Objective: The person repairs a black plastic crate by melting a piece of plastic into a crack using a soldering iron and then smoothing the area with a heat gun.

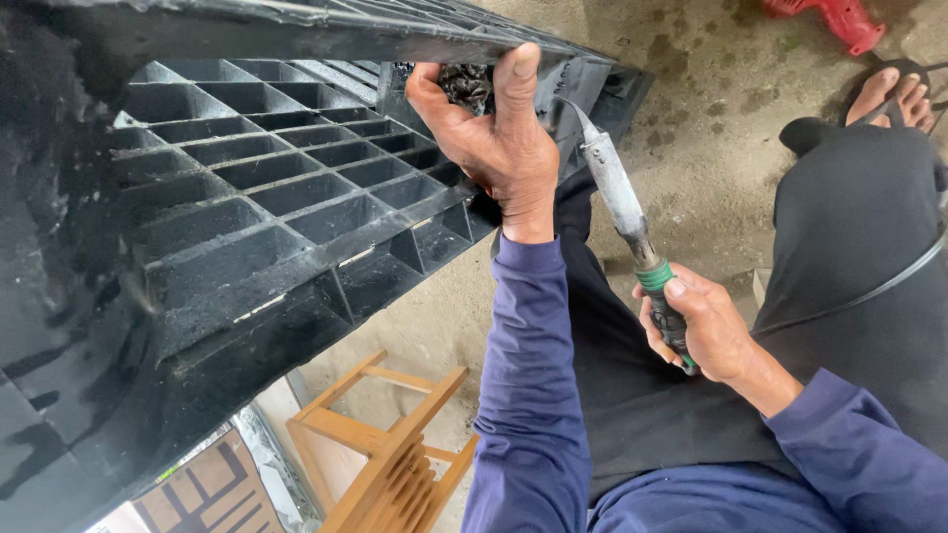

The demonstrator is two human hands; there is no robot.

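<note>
A large black plastic pallet (247,197) with a grid of square cells stands tilted on edge at the left. My left hand (494,138) grips its upper right rim, thumb over the top, next to a rough, damaged patch (466,84). My right hand (703,331) holds a soldering iron (622,202) by its dark handle with a green band. Its grey metal shaft points up and left, the tip close to the pallet's edge beside my left hand. A black cord (869,291) runs from the tool across my leg.
I sit on a stained concrete floor (711,128), black trousers (869,227) over my bent knee, bare foot in a sandal (894,94) at top right. A red power tool (839,20) lies beyond it. A small wooden stool (390,454) stands below the pallet, near a patterned board (212,494).
</note>
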